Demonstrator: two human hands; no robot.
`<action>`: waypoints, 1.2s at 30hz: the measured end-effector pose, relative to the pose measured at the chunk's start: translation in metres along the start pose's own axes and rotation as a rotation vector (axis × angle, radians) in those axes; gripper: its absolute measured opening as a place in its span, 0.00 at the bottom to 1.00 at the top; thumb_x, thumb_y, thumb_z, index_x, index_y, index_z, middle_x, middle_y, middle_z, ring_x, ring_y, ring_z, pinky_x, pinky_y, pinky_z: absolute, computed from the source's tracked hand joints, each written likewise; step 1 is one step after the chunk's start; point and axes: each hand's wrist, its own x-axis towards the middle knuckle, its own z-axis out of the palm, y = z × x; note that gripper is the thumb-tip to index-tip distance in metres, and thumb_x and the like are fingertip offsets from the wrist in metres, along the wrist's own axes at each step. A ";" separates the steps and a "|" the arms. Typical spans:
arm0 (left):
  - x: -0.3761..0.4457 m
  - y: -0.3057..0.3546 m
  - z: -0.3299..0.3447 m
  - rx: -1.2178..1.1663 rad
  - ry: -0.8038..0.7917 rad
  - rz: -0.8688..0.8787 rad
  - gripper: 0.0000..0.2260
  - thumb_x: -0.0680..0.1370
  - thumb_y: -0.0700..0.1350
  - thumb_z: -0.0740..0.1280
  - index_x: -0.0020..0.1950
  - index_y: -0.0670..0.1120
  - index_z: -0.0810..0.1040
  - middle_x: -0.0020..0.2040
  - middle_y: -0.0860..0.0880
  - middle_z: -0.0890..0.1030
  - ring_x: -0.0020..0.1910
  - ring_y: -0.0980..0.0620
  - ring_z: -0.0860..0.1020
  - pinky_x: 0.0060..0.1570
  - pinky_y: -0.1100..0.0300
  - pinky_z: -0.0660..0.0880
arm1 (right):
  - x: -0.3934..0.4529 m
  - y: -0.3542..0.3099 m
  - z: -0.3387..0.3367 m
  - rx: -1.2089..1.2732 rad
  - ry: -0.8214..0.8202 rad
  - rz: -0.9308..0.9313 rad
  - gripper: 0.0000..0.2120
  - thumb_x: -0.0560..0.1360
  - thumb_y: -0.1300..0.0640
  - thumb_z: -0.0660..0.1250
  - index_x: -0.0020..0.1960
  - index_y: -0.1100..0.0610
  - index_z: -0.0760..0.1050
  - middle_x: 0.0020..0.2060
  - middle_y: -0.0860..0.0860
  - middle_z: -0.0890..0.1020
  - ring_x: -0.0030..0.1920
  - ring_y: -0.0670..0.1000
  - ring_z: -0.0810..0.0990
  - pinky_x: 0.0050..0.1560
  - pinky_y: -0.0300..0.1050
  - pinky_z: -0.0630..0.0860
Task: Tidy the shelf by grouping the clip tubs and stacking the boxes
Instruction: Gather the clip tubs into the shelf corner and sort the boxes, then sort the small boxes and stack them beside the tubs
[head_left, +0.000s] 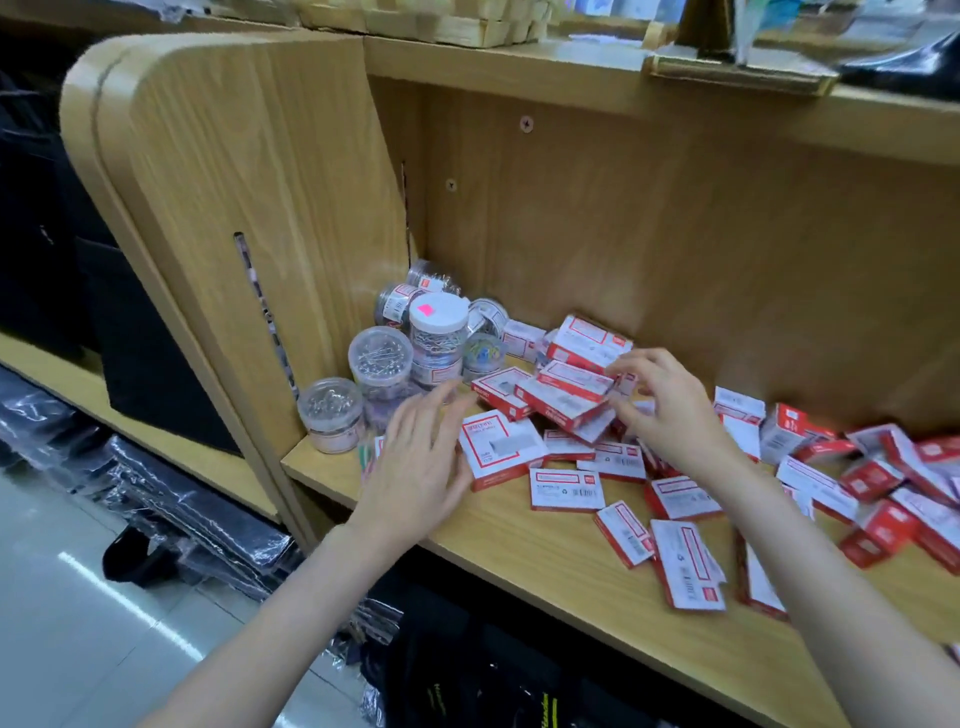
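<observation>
Several clear clip tubs (381, 364) stand clustered in the shelf's back left corner, one with a white lid and pink sticker (438, 313). Red and white boxes (566, 400) lie scattered and loosely piled across the wooden shelf (571, 571). My left hand (421, 457) hovers with fingers straight between the tubs and a flat box (498, 452), touching that box's left edge. My right hand (670, 410) reaches over the small pile, its fingers loosely curled at the top boxes; whether it holds one is unclear.
A wooden side panel (234, 208) closes the shelf on the left and a back wall (675, 234) behind. More boxes (883, 499) spread to the right. Dark plastic-wrapped bags (182, 499) fill the lower shelf and floor at left.
</observation>
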 end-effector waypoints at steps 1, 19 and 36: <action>0.005 0.005 0.004 -0.023 -0.015 0.024 0.24 0.72 0.45 0.59 0.68 0.42 0.62 0.66 0.41 0.69 0.64 0.44 0.67 0.64 0.48 0.62 | -0.011 0.010 -0.009 0.001 0.000 0.032 0.12 0.73 0.63 0.67 0.56 0.61 0.77 0.55 0.57 0.75 0.56 0.56 0.74 0.58 0.45 0.67; 0.049 0.222 0.075 -0.299 -0.200 0.425 0.16 0.74 0.52 0.59 0.57 0.47 0.78 0.60 0.46 0.76 0.61 0.48 0.67 0.61 0.54 0.57 | -0.229 0.142 -0.139 -0.063 -0.176 0.445 0.28 0.62 0.39 0.74 0.59 0.45 0.73 0.61 0.51 0.72 0.63 0.54 0.68 0.64 0.50 0.65; 0.042 0.360 0.115 -0.181 -0.597 0.423 0.37 0.65 0.71 0.50 0.69 0.54 0.67 0.71 0.53 0.63 0.70 0.52 0.57 0.66 0.58 0.53 | -0.303 0.245 -0.177 -0.008 0.000 0.515 0.42 0.60 0.37 0.74 0.70 0.48 0.64 0.71 0.51 0.61 0.71 0.54 0.55 0.72 0.52 0.55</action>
